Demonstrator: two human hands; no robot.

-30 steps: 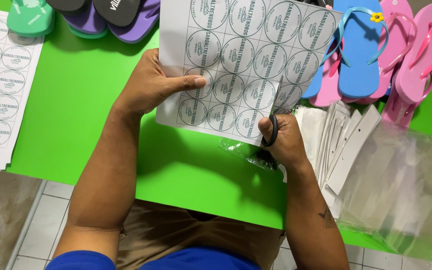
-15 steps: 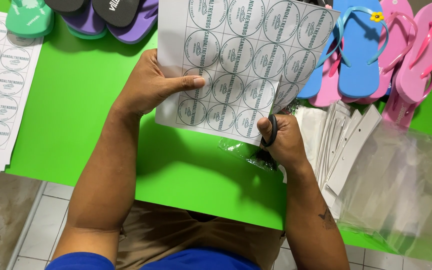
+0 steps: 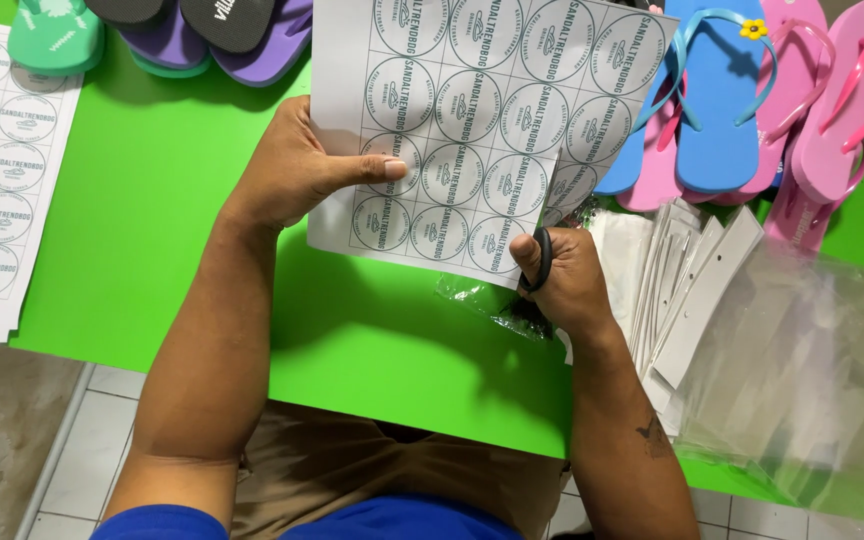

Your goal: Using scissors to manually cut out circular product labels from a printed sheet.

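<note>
We held a printed sheet of round labels (image 3: 472,130) up over the green table (image 3: 152,230), our left hand (image 3: 297,170) pinching its left edge with the thumb pressed on top. Our right hand (image 3: 562,280) gripped black-handled scissors (image 3: 544,250), fingers clenched through the loops, the blades cutting into the sheet's lower right. Blue and pink flip-flops (image 3: 742,90) lay beyond, white card strips (image 3: 692,290) and clear bags (image 3: 802,380) to the right.

Scissors (image 3: 544,262) blades behind the label sheet (image 3: 472,120), its top beyond the frame edge.
</note>
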